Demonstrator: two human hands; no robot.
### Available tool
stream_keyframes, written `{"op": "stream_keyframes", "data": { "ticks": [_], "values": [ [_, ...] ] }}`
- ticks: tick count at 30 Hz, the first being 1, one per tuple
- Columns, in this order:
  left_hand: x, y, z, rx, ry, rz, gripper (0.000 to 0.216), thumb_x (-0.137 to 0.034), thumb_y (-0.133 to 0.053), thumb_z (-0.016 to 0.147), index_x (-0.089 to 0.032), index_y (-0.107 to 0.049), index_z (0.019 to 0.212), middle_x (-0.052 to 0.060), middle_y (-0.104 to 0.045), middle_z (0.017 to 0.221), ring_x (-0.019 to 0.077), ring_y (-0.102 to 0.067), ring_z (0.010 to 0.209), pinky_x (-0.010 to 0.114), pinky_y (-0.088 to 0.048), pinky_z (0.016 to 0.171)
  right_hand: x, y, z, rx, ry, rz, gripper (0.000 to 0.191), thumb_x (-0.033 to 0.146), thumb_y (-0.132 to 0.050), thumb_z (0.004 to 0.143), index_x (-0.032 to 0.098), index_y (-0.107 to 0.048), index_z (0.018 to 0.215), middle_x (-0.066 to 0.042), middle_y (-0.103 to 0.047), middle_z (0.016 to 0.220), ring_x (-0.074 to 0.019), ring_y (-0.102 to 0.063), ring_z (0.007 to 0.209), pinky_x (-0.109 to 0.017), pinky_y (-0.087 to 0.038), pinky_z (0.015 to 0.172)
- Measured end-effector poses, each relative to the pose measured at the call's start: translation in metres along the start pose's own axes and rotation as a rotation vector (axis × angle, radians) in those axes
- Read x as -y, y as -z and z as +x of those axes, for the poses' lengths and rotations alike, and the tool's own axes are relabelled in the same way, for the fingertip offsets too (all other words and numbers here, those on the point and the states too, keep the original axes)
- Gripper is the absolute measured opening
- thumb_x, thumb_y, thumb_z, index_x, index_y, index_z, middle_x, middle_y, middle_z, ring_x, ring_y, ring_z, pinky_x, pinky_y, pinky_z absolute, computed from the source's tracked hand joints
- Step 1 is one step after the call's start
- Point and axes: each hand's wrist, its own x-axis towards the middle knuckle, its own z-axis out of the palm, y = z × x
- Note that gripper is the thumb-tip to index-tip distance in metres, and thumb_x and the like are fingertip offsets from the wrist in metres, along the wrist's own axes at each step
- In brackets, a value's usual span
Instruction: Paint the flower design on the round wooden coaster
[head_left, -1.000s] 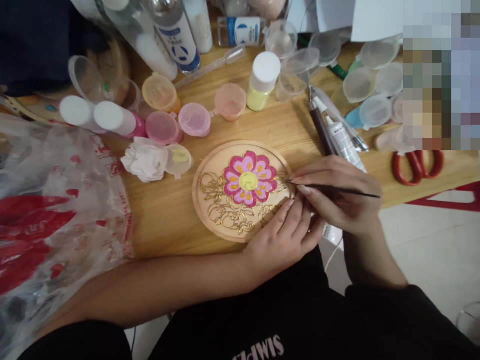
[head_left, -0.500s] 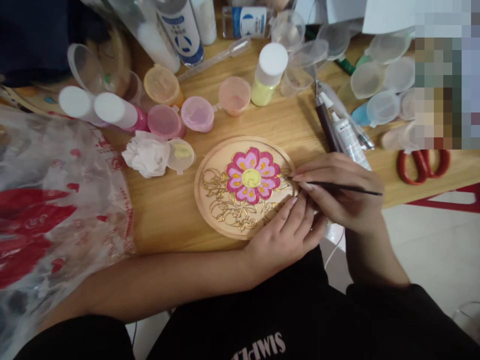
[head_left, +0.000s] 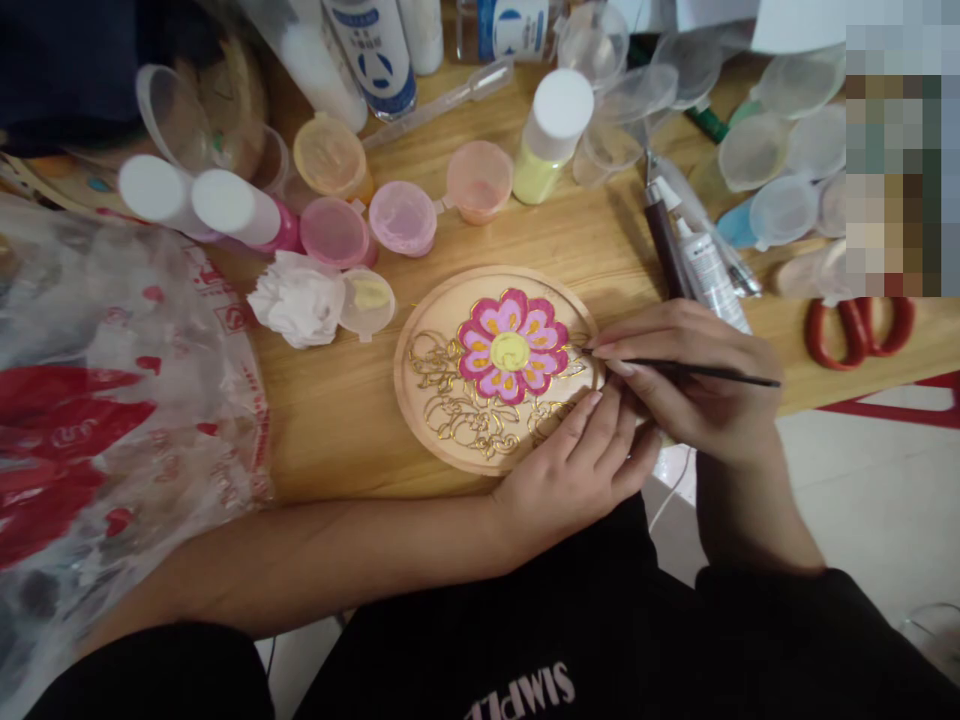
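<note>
A round wooden plaque (head_left: 420,430) with a raised rim lies on the table, bearing a painted pink and purple flower (head_left: 510,350) with a yellow centre. Gold outlines of smaller, uncoloured shapes surround the flower. My right hand (head_left: 697,375) is closed in a pinch on a thin dark paintbrush (head_left: 705,372). The brush tip is at the outlined leaf shapes just right of the flower; whether it touches cannot be made out. My left hand (head_left: 577,455) lies across the plaque's lower right edge, fingers stretched out and resting on it, close beneath the right hand.
Behind the plaque stand small lidded paint cups (head_left: 403,218), a yellow paint bottle (head_left: 551,140) and a pipette (head_left: 450,100). Crumpled tissue (head_left: 296,300) lies left, beside a plastic bag (head_left: 135,400). Red-handled scissors (head_left: 836,335) and a metal-coloured tube (head_left: 709,270) lie right.
The whole view has shifted slightly, so the table things appear a little further right and higher. Both hands keep nearly the same pose on the plaque, and the brush stays in the right hand.
</note>
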Motion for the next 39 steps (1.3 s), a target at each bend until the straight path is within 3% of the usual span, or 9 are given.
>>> {"op": "stream_keyframes", "data": {
  "ticks": [15,39],
  "values": [
    [0.0006,0.0006,0.0004,0.007,0.002,-0.012,0.036,-0.029,-0.046,0.098,-0.013,-0.055,0.129,0.009,-0.068,0.126,0.0215,-0.061,0.122,0.035,-0.043,0.109,0.0011,-0.0003,-0.0025,-0.085,-0.018,0.02,0.03,0.008,-0.067,0.077,0.027,-0.072,0.1,-0.001,-0.075,0.089,-0.0199,-0.07,0.08,-0.037,-0.056,0.071],
    [0.0017,0.0017,-0.0002,0.033,-0.016,-0.003,0.037,-0.03,-0.045,0.099,-0.014,-0.055,0.131,0.011,-0.066,0.129,0.0217,-0.06,0.123,0.036,-0.042,0.111,0.0014,0.0004,-0.0017,-0.109,-0.014,0.006,0.024,0.012,-0.068,0.077,0.027,-0.072,0.096,-0.001,-0.075,0.084,-0.02,-0.07,0.074,-0.037,-0.056,0.066]
  ]
}}
